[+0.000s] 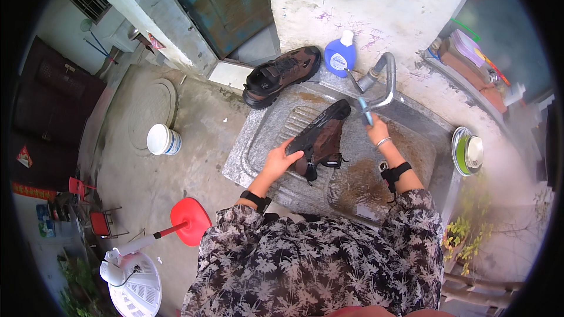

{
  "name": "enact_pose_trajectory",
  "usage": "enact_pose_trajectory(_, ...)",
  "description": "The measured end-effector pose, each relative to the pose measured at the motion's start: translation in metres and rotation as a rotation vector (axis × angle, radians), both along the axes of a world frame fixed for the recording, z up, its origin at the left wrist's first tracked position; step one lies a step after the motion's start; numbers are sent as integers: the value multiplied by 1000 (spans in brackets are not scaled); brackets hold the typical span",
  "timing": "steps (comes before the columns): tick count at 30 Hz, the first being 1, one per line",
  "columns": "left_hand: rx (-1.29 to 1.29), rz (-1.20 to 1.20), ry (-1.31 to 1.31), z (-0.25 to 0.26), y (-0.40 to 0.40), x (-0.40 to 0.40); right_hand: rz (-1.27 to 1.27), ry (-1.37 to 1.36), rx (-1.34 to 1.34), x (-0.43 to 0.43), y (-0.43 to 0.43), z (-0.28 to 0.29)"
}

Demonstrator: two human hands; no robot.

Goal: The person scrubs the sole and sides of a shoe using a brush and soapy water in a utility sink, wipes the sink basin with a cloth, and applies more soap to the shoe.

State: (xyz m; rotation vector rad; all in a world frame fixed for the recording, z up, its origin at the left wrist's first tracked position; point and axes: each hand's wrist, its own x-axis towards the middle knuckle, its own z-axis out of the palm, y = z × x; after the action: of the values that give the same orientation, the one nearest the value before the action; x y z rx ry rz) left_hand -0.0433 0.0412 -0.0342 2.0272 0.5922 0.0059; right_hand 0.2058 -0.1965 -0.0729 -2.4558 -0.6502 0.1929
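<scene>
My left hand (278,161) grips the heel end of a brown and black shoe (324,138), which lies on its side over the ribbed part of a stone sink (246,152). The sole faces up and left, and the laces hang on the right. In my right hand (378,131) is a light blue handle (365,110), perhaps of a brush; its far end is hard to make out by the tap. The curved metal tap (390,79) rises just beyond that hand. A second brown and black shoe (286,75) rests on the sink's far left corner.
A blue detergent bottle (340,57) with a white cap stands behind the tap. Stacked bowls (467,152) sit at the sink's right edge. Shallow brownish water (365,185) covers the basin. On the floor at left are a white bucket (163,139) and a fan with a red base (190,222).
</scene>
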Motion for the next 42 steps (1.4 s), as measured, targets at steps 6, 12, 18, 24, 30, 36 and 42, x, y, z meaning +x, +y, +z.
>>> enact_pose_trajectory(6,-22,53,-50,9,15,-16,338,12,-230,-62,42,49)
enact_pose_trajectory(12,-105,47,-52,26,25,-24,-31,162,-442,4,12,2)
enact_pose_trajectory(18,-408,204,-47,17,45,-35,-13,74,-139,3,-7,-3)
enact_pose_trajectory(24,-812,384,8,7,56,-45,97,-51,-269,14,6,47)
enact_pose_trajectory(30,-866,531,26,-10,70,-57,362,-518,-419,35,39,79)
enact_pose_trajectory(36,-344,347,215,-8,73,-72,363,-370,-526,51,63,80)
enact_pose_trajectory(42,506,544,-308,36,41,-59,288,-255,-139,62,61,69)
